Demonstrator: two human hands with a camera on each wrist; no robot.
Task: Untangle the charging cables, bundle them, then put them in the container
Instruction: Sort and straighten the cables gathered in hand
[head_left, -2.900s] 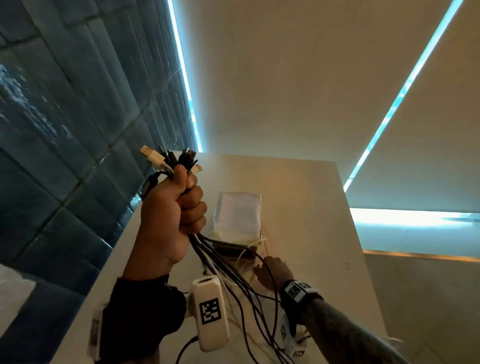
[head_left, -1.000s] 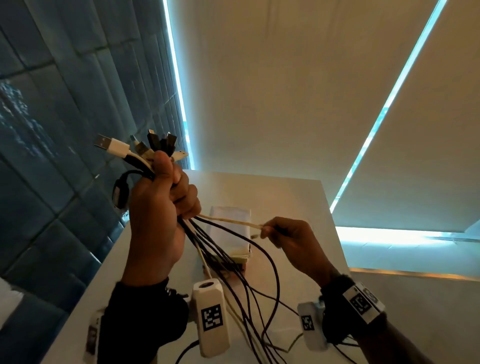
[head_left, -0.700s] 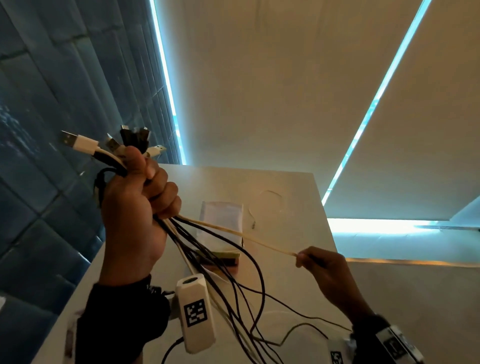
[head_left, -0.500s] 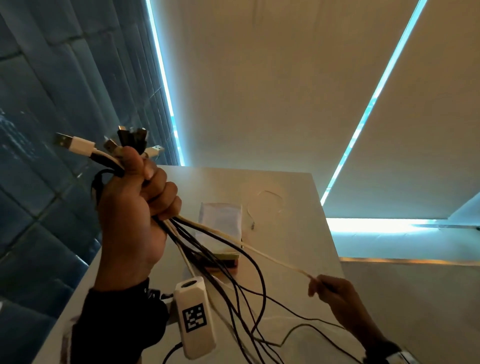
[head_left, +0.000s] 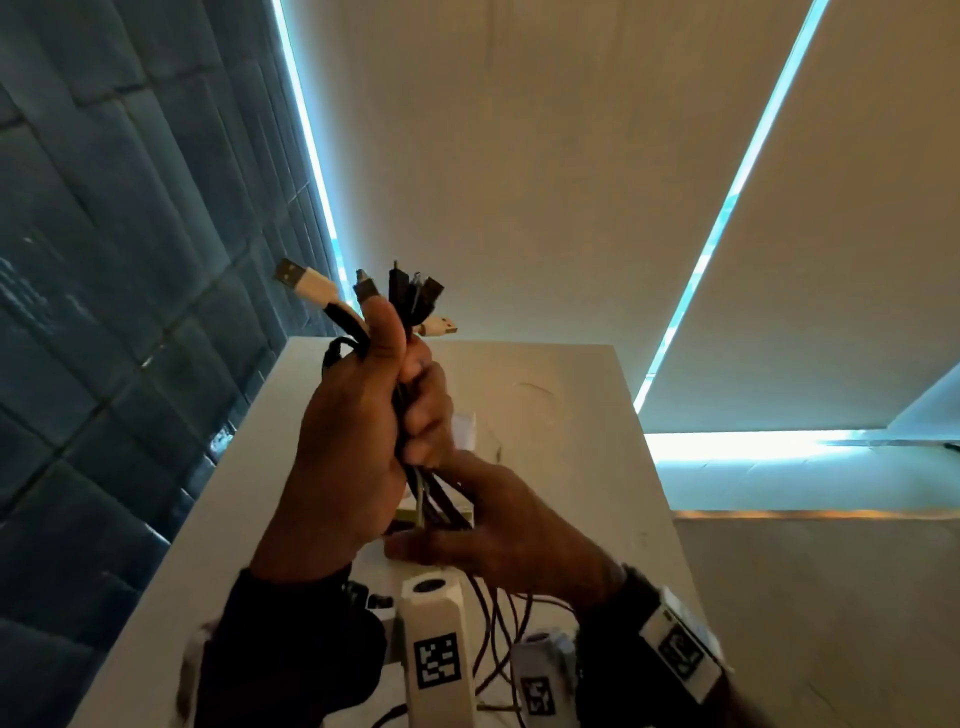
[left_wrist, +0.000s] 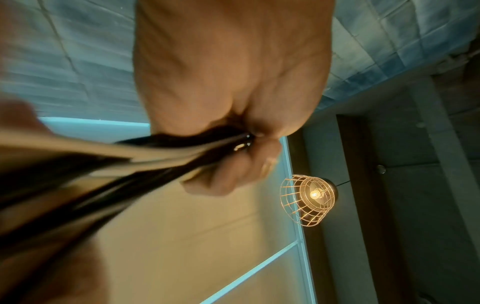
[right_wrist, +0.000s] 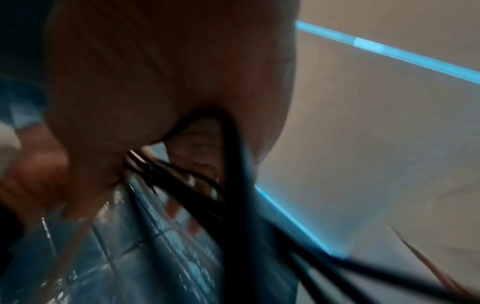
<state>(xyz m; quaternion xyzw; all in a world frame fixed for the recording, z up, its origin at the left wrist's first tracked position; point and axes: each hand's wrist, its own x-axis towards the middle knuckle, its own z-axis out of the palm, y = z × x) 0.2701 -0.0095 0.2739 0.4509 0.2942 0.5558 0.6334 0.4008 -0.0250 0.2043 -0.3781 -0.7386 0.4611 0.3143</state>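
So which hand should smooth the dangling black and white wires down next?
Probably the right hand. It sits just under the left hand, around the loose black and white charging cables, while the left hand is busy gripping the plug ends and can't let go.

Dark sleeves; white wrist cameras bearing square black-and-white markers.

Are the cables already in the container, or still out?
Still out. The left hand grips the cables upright above the table; their plugs stick up.
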